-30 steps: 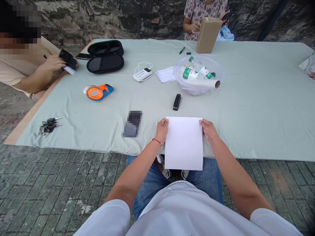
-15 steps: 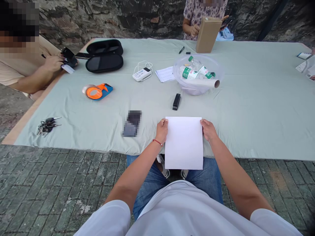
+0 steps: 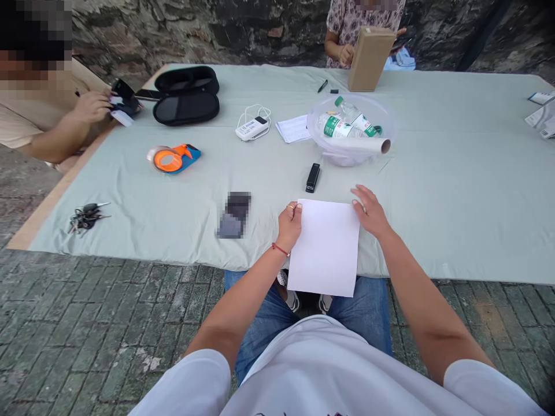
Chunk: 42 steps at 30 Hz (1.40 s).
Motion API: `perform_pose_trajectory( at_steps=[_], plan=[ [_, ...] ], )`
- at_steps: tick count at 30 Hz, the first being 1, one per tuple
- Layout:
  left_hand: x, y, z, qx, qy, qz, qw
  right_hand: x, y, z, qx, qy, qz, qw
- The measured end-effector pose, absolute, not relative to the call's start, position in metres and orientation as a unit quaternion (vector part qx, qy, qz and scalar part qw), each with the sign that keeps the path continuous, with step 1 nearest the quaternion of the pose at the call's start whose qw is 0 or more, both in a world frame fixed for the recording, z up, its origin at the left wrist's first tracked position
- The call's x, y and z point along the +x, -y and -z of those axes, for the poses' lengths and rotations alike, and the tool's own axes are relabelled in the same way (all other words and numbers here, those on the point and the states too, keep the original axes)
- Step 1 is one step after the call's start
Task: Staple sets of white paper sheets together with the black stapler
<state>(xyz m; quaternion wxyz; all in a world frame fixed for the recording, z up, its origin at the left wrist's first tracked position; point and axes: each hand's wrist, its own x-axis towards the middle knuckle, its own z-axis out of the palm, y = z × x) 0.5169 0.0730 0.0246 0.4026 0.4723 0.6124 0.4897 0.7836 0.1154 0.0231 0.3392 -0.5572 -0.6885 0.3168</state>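
A blank white sheet of paper (image 3: 324, 248) hangs over the table's near edge above my lap, slightly tilted. My left hand (image 3: 289, 226) pinches its upper left corner between thumb and fingers. At the upper right corner, my right hand (image 3: 369, 212) has its fingers spread, with the thumb close to the paper's edge; whether it touches cannot be made out. Just beyond the paper lies a black stapler (image 3: 313, 178). Left of my left hand is a dark blurred-out object (image 3: 234, 215).
On the cloth-covered table (image 3: 455, 190) are keys (image 3: 88, 218), an orange-and-blue tape dispenser (image 3: 174, 158), a white corded device (image 3: 252, 128), printed papers (image 3: 293, 129), a basin (image 3: 342, 157) with bottles, a black case (image 3: 186, 110) and a cardboard box (image 3: 372, 60). Two people stand around the table.
My right hand has loosened from the paper, its fingers spreading and lifting away from the corner. The sheet has turned slightly clockwise, with my left hand still gripping it.
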Motion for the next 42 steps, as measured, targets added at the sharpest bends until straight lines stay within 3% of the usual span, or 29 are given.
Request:
perform_pose_trajectory(
  at_steps=[3,8,12,16,26,36,42],
  plan=[
    [0.515,-0.072,-0.029,0.482,-0.61,-0.494,0.39,0.793,-0.12,-0.037,-0.511,0.724,-0.356,0.297],
    [0.512,-0.072,-0.024,0.466,-0.609,-0.506,0.394,0.792,-0.11,-0.023,-0.592,0.458,-0.468,0.469],
    [0.513,-0.073,-0.021,0.445,-0.595,-0.523,0.417,0.773,-0.093,-0.005,-0.593,0.342,-0.587,0.433],
    [0.513,-0.074,-0.022,0.414,-0.585,-0.54,0.441,0.759,-0.086,0.0,-0.587,0.274,-0.581,0.494],
    [0.514,-0.084,-0.011,0.317,-0.599,-0.547,0.491,0.754,-0.077,0.004,-0.526,0.282,-0.648,0.473],
    [0.502,-0.064,-0.007,0.297,-0.498,-0.449,0.679,0.757,-0.095,0.019,-0.595,0.246,-0.549,0.532],
    [0.498,-0.061,-0.004,0.274,-0.475,-0.432,0.716,0.759,-0.097,0.021,-0.595,0.247,-0.54,0.542]
  ],
)
